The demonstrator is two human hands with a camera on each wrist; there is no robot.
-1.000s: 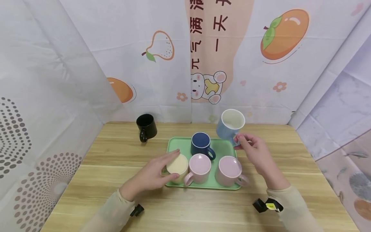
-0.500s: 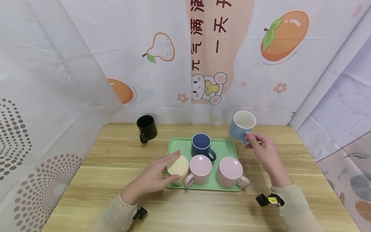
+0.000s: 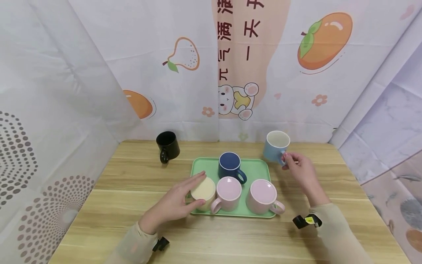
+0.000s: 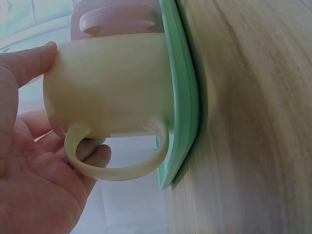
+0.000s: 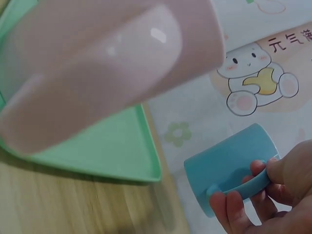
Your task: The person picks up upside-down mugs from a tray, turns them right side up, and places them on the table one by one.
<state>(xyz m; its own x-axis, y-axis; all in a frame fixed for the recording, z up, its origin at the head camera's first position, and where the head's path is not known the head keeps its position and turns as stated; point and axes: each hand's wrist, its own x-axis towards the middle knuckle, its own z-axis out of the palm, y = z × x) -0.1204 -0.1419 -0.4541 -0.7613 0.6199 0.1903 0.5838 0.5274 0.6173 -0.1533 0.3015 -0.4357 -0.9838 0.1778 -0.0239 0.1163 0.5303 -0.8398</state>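
My left hand (image 3: 174, 201) holds a pale yellow mug (image 3: 203, 190) at the tray's front left corner. In the left wrist view, the thumb lies against the mug's side near the rim and curled fingers (image 4: 100, 157) show behind its handle. On the right, my right hand (image 3: 301, 174) pinches the handle of a light blue mug (image 3: 273, 151), which stands upright behind the tray's right end. Its handle (image 5: 253, 186) sits between thumb and fingers in the right wrist view. The green tray (image 3: 255, 168) also carries a navy mug (image 3: 229, 167) and two pink mugs, one middle (image 3: 227, 196), one right (image 3: 260, 200).
A black mug (image 3: 169, 148) stands at the back left of the wooden table (image 3: 132, 187). A printed cloth (image 3: 184, 95) hangs right behind the table's back edge. The right pink mug's handle (image 3: 278, 208) juts past the tray's rim.
The light blue mug went from above the tray's back right corner to the right, then came down behind the tray, my right hand still on its handle. My left hand stays at the yellow mug.
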